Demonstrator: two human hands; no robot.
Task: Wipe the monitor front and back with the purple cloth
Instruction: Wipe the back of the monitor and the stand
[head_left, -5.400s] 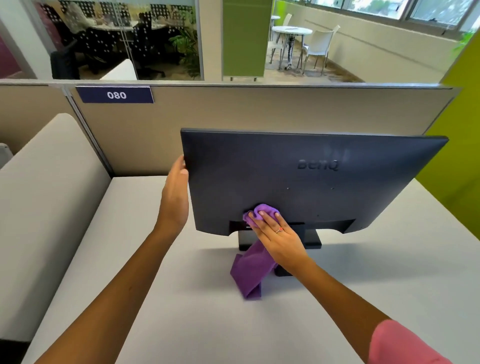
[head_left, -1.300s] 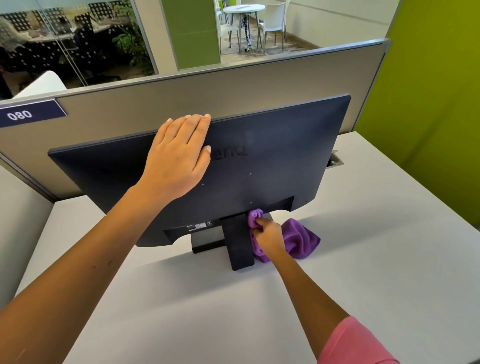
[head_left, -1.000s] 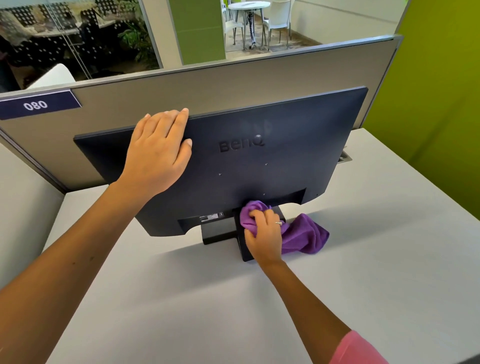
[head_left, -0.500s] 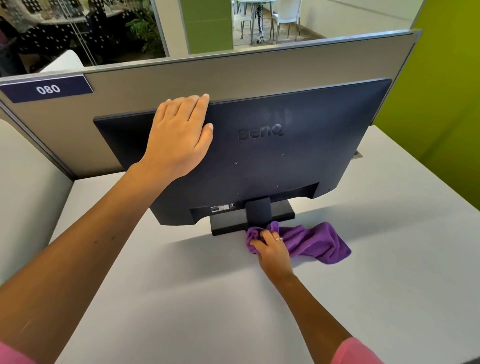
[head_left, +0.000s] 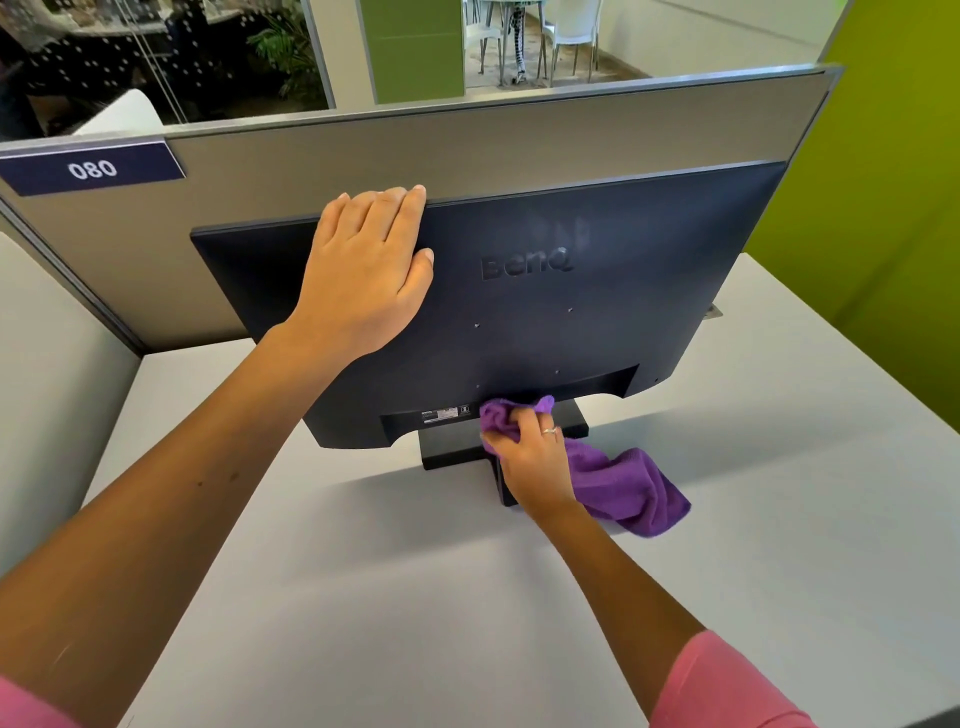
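dark monitor (head_left: 597, 322) shows its back; purple cloth (head_left: 623, 483) bunched.

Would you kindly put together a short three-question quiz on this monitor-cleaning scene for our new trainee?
1. True or false: the left hand rests flat on the back of the monitor near its top edge.
2. Which hand grips the purple cloth? A) left hand B) right hand C) both hands
3. Fill in: the number on the blue label on the partition is ___.

Key:
1. True
2. B; the cloth is bunched against the monitor's stand, its loose end trailing on the desk.
3. 080
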